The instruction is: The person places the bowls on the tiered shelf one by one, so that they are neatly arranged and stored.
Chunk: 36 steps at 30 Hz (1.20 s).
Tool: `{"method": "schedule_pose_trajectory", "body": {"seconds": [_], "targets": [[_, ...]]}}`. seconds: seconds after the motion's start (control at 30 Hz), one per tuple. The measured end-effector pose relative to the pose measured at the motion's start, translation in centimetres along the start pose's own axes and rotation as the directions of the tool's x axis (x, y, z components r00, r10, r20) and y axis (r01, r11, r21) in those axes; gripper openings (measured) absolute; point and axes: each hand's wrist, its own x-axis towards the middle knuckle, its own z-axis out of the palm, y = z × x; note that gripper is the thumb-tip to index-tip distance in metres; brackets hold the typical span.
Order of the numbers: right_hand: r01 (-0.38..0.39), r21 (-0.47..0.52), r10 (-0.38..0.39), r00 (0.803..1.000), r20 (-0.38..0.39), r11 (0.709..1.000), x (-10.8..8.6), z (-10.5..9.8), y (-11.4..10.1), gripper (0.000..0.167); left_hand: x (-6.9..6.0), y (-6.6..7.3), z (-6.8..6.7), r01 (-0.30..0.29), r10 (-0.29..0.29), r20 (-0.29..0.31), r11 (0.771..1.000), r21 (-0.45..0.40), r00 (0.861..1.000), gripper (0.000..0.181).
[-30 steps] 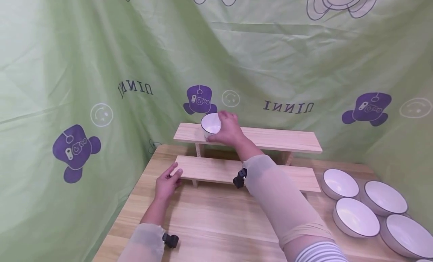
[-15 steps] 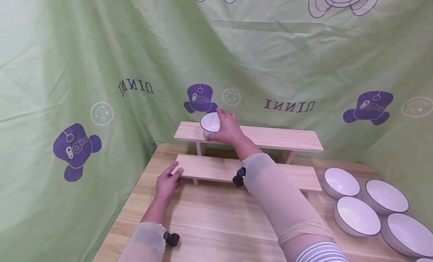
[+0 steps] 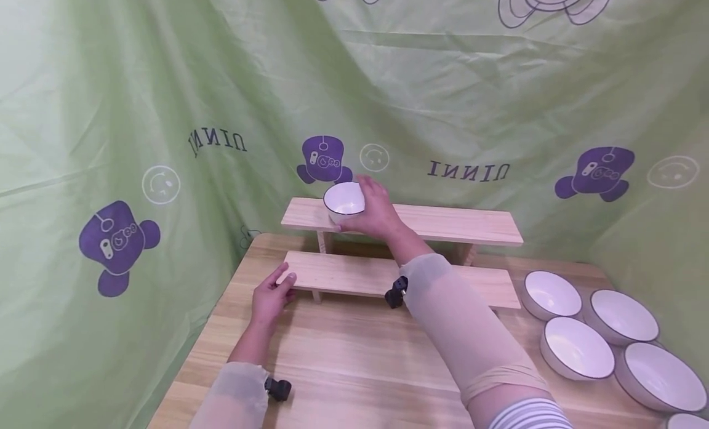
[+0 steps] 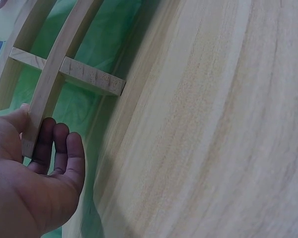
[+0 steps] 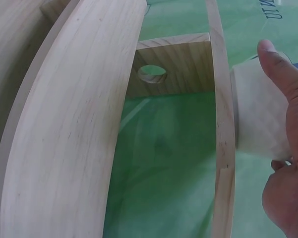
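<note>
A small white bowl [image 3: 344, 198] with a dark rim is at the left part of the upper wooden shelf [image 3: 443, 223]. My right hand [image 3: 378, 212] holds it from the right side, thumb toward me and fingers behind. In the right wrist view the bowl [image 5: 260, 111] has its base against or very close to the shelf board [image 5: 223, 124]; I cannot tell if it bears weight. Lower down, my left hand [image 3: 270, 300] grips the left end of the lower shelf [image 3: 343, 274]. The left wrist view shows the thumb above this board [image 4: 45, 91] and fingers beneath it.
Several larger white bowls with dark rims, among them a front bowl [image 3: 577, 349] and a back bowl [image 3: 552, 295], stand at the right of the wooden table [image 3: 354, 367]. A green printed curtain [image 3: 266, 78] hangs close behind the shelves and along both sides.
More of the small bowl's inside shows beside my right hand, which stays at nearly the same spot over the upper shelf. My left hand keeps its grip. The head view has shifted slightly.
</note>
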Motion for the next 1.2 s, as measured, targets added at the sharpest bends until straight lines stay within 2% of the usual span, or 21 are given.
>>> {"method": "schedule_pose_trajectory", "body": {"seconds": [0.53, 0.77, 1.03, 1.2], "targets": [[-0.036, 0.011, 0.037, 0.998, -0.050, 0.999, -2.5, -3.0, 2.6, 0.135, 0.6, 0.2, 2.1, -0.011, 0.011, 0.034, 1.000, 0.001, 0.999, 0.062], [-0.045, 0.031, 0.047, 0.995, -0.083, 0.999, -4.0, -4.0, 4.2, 0.138, 0.9, 0.0, 2.5, -0.004, 0.005, 0.062, 1.000, -0.013, 0.998, 0.064], [-0.071, 0.084, 0.079, 0.993, -0.092, 0.994, -5.7, -4.1, 4.7, 0.140, 0.9, -0.2, 1.7, 0.008, -0.007, 0.062, 1.000, -0.029, 0.998, 0.066], [-0.048, 0.092, 0.056, 0.995, -0.083, 0.995, -6.0, -2.7, 4.4, 0.140, 0.4, -0.2, -0.3, 0.028, -0.027, 0.036, 1.000, -0.006, 0.999, 0.069]]}}
